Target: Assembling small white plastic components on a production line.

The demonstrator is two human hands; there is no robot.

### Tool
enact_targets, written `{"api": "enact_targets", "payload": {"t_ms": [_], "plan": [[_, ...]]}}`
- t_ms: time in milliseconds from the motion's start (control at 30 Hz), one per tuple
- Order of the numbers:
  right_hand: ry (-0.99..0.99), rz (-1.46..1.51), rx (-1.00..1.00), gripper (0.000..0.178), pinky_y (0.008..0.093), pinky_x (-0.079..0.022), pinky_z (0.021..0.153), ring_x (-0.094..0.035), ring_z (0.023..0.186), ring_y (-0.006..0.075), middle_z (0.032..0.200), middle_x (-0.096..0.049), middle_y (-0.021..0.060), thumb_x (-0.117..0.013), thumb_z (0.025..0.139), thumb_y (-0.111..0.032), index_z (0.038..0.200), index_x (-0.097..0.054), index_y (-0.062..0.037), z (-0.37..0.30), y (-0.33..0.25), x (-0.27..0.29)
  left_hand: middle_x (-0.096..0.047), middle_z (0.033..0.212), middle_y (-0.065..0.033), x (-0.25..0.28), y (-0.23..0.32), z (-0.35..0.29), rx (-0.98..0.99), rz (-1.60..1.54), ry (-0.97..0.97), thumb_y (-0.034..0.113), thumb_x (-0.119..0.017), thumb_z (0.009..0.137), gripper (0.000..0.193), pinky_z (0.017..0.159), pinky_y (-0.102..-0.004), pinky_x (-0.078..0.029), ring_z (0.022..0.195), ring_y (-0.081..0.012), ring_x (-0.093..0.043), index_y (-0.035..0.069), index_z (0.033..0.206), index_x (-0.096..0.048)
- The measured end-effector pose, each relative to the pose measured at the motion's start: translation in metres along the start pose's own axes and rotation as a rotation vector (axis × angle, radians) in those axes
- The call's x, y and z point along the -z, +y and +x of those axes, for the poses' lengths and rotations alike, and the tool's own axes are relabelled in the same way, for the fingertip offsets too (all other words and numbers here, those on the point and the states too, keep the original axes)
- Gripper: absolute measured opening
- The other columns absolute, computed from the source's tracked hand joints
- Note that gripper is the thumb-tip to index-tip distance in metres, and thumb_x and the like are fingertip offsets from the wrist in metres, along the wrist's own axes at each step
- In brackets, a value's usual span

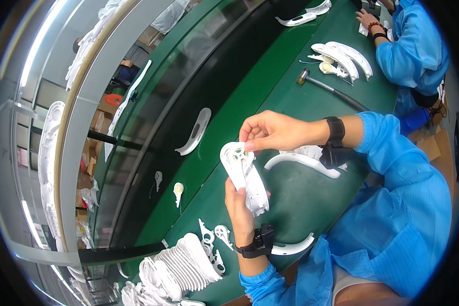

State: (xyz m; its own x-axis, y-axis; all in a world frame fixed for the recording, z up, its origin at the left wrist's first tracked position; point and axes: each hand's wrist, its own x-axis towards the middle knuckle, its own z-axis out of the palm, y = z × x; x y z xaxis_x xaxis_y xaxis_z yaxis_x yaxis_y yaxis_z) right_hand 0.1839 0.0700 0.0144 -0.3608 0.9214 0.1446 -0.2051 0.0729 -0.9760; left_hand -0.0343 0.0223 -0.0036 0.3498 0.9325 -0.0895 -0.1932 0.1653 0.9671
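In front of me a curved white plastic shell (250, 186) is held up at a tilt. It has a round, perforated end with a thin dark line running down from it. My left hand (238, 211) wraps the lower part from below, thumb on the near side. Above, my right hand (273, 131) pinches at the rim of the round end; whatever lies between its fingertips is too small to name. Just beyond that hand's forearm lies a curved white strip (303, 162) beside other white pieces, partly hidden by the wrist strap. Another curved strip (293, 247) lies near my left wrist.
A stack of white shells (181, 265) fills the near left of the green table (301, 204). A hammer (331, 91) and more curved shells (344, 58) lie at the right, near a co-worker's sleeve (413, 51). Pieces sit on the green conveyor belt (160, 222).
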Motion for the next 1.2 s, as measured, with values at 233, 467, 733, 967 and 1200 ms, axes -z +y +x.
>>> {"api": "enact_targets", "payload": {"t_ms": [233, 467, 733, 967, 1200], "plan": [[0.033, 0.01, -0.02, 0.03, 0.0264, -0.054, 0.073, -0.066, 0.081, 0.0117, 0.089, -0.067, 0.0087, -0.069, 0.091, -0.021, 0.102, -0.059, 0.0048, -0.002, 0.003, -0.002, -0.064, 0.087, -0.0131, -0.007, 0.001, -0.002, -0.006, 0.256, 0.022, 0.022, -0.043, 0.102, 0.032, 0.054, -0.0295, -0.054, 0.062, -0.0207, -0.066, 0.001, 0.125, -0.044], [0.136, -0.676, 0.256, 0.043, 0.0298, -0.051, 0.072, -0.067, 0.081, 0.0171, 0.099, -0.068, 0.0113, -0.071, 0.087, -0.028, 0.114, -0.059, 0.0041, -0.004, -0.003, -0.004, -0.062, 0.083, -0.0105, -0.008, 0.0, -0.002, -0.044, 0.363, 0.026, 0.021, -0.041, 0.103, 0.029, 0.051, -0.0281, -0.053, 0.058, -0.019, -0.065, 0.0, 0.122, -0.047], [-0.057, -0.2, -0.002, 0.043, 0.0303, -0.052, 0.072, -0.064, 0.082, 0.0136, 0.098, -0.068, 0.0136, -0.068, 0.091, -0.027, 0.117, -0.056, 0.0044, -0.003, 0.012, -0.004, -0.063, 0.079, -0.0105, -0.013, 0.002, -0.006, -0.018, 0.37, 0.031, 0.024, -0.039, 0.104, 0.031, 0.049, -0.0281, -0.052, 0.056, -0.0186, -0.065, -0.002, 0.116, -0.051], [-0.071, -0.167, 0.147, 0.041, 0.0267, -0.05, 0.064, -0.061, 0.075, 0.0119, 0.09, -0.067, 0.0092, -0.064, 0.093, -0.035, 0.11, -0.058, 0.0024, -0.003, 0.026, -0.002, -0.063, 0.071, -0.0116, -0.017, 0.009, -0.007, 0.044, 0.381, 0.037, 0.026, -0.036, 0.105, 0.034, 0.045, -0.0276, -0.05, 0.052, -0.019, -0.064, -0.003, 0.106, -0.053], [-0.24, -0.224, -0.162, 0.035, 0.0277, -0.053, 0.07, -0.063, 0.082, 0.0123, 0.098, -0.066, 0.01, -0.062, 0.096, -0.028, 0.113, -0.056, 0.0028, 0.002, 0.002, -0.01, -0.063, 0.07, -0.0114, -0.007, 0.013, -0.01, 0.068, 0.385, 0.044, 0.026, -0.036, 0.105, 0.035, 0.045, -0.0273, -0.05, 0.051, -0.0187, -0.063, -0.004, 0.108, -0.054]]}}
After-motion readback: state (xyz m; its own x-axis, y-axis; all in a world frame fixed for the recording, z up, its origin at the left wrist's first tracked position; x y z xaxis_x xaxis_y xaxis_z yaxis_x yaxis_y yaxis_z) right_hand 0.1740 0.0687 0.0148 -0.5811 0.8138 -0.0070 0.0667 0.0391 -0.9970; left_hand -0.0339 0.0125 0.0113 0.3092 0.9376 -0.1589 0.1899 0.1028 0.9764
